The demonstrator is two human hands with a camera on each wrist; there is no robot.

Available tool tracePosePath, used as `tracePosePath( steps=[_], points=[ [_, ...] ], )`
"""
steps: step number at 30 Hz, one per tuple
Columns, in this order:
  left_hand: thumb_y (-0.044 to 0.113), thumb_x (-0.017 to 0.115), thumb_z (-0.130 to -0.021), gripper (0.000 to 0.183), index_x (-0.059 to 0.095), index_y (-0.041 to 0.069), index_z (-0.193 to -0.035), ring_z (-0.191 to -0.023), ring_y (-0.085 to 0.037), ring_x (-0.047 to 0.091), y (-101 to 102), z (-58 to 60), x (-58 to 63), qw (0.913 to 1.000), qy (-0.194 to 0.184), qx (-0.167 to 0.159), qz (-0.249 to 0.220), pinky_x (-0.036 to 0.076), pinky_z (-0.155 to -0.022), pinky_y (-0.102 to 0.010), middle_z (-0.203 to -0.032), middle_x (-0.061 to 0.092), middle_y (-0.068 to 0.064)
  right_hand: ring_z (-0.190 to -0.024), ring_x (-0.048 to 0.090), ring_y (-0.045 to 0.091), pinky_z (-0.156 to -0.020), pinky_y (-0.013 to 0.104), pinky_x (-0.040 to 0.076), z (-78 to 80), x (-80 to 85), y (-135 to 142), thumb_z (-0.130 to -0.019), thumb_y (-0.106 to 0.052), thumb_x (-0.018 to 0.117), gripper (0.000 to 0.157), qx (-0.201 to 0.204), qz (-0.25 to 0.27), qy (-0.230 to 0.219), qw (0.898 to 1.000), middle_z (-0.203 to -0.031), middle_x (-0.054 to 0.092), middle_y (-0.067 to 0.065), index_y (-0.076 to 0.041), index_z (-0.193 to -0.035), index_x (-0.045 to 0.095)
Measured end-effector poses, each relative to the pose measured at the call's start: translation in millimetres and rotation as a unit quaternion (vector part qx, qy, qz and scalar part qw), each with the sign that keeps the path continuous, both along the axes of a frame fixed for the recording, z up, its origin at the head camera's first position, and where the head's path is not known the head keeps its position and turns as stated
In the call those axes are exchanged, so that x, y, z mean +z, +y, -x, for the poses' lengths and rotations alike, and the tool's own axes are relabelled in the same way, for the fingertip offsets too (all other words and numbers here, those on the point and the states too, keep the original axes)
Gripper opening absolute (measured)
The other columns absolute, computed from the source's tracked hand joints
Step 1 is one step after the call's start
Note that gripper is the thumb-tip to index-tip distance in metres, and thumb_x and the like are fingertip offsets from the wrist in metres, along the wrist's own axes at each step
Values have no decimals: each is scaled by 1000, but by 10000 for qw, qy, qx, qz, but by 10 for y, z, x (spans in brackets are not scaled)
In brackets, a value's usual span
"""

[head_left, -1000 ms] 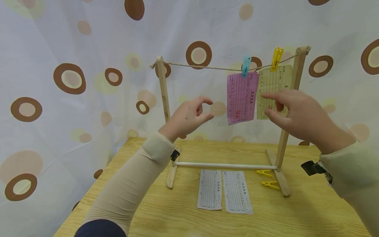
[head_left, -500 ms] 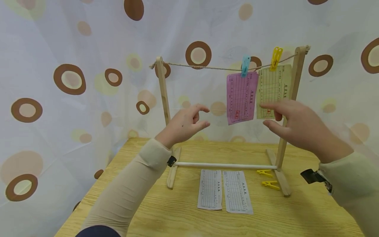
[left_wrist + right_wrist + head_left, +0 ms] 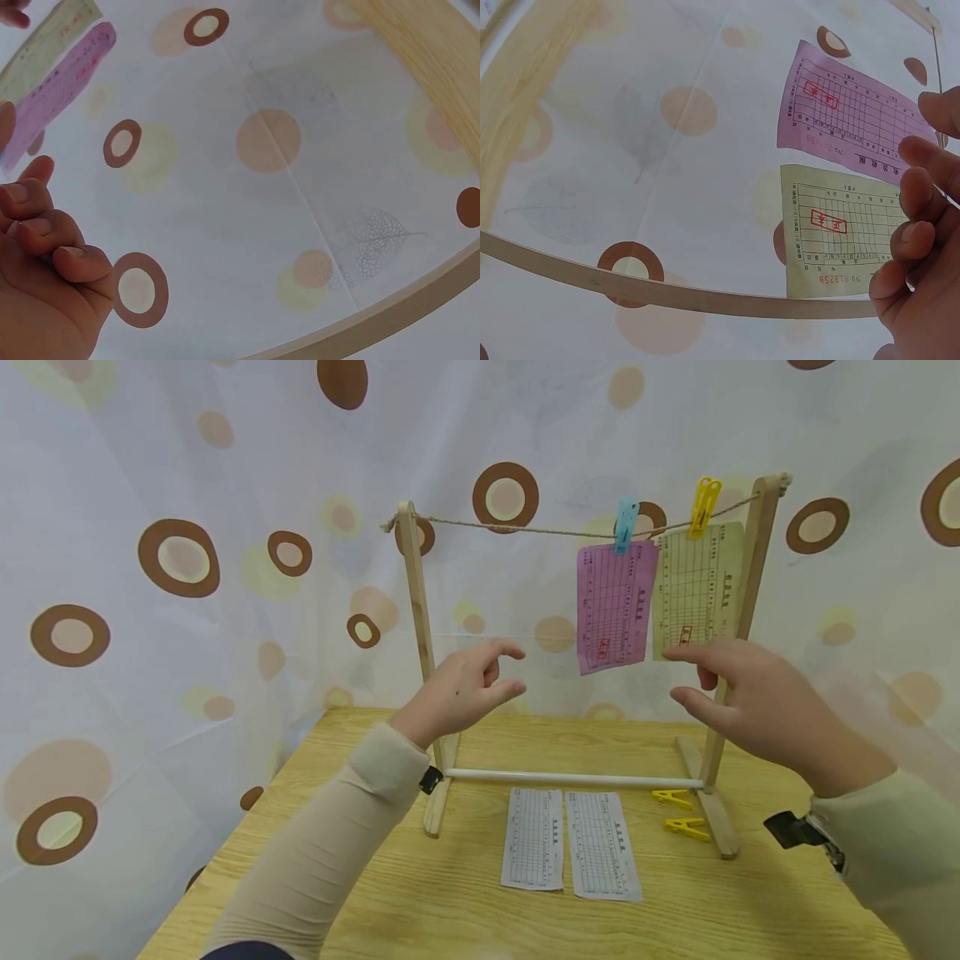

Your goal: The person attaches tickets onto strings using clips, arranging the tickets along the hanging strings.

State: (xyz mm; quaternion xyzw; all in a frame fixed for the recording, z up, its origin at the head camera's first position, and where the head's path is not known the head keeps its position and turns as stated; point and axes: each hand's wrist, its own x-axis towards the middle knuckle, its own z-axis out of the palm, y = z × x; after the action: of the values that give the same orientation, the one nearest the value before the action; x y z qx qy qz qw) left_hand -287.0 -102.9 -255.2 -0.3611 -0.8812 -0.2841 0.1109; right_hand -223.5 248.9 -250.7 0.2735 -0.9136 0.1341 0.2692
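My left hand (image 3: 459, 690) is in the air near the left post of a wooden stand, thumb and index finger apart, holding nothing. In the left wrist view its other fingers are loosely curled. My right hand (image 3: 765, 708), also with nothing in it, is raised at the right post; its index fingertip overlaps the bottom of a yellow-green printed slip (image 3: 692, 581). That slip hangs from a rope (image 3: 510, 529) by a yellow clothespin (image 3: 705, 510). Left of it hangs a pink slip (image 3: 611, 602) under a blue clothespin (image 3: 626, 528). Both slips show in the right wrist view.
Two white printed slips (image 3: 532, 852) lie side by side on the wooden table (image 3: 420, 902). Two yellow clothespins (image 3: 686, 829) lie by the stand's right foot (image 3: 722, 831). A white bar (image 3: 570, 779) joins the feet. Behind hangs a dotted curtain (image 3: 225, 710).
Both hands have moved down, the left one also slightly leftward, uncovering more of the yellow-green slip. The slips and clothespins stay where they were.
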Motion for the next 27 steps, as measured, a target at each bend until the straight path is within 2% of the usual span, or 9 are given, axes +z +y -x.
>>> tracePosePath(
  steps=[6,15,20,27],
  points=[
    [31,65,-101,39,58,15,-136,-58,-13,37,7,-1,-79,10000,-65,58,20,38,-59,-31,-71,49,-1,-73,42,15,-65,36,35,20,-126,16,-91,-19,77,43,-45,12,-171,9998,-80,46,-4,-12,-132,66],
    [32,66,-100,41,57,16,-137,-56,-11,37,22,-15,-238,9993,-352,80,86,37,-57,-29,-70,49,-1,-64,33,10,-62,30,33,39,-412,78,-93,-23,75,43,-22,-1,-526,9986,-78,41,-5,-11,-133,66],
    [35,65,-101,43,57,16,-138,-56,-10,38,19,-6,-341,9988,-462,100,137,38,-57,-29,-72,51,-1,-64,33,10,-60,29,32,56,-567,108,-95,-25,73,41,-18,112,-632,9979,-79,42,-4,-11,-132,65],
    [37,65,-100,43,57,17,-138,-56,-8,37,19,4,-486,9980,-585,143,193,38,-57,-28,-72,51,0,-63,34,9,-56,27,32,45,-699,131,-96,-26,72,39,7,313,-799,9963,-78,42,-6,-11,-132,66]
  ],
)
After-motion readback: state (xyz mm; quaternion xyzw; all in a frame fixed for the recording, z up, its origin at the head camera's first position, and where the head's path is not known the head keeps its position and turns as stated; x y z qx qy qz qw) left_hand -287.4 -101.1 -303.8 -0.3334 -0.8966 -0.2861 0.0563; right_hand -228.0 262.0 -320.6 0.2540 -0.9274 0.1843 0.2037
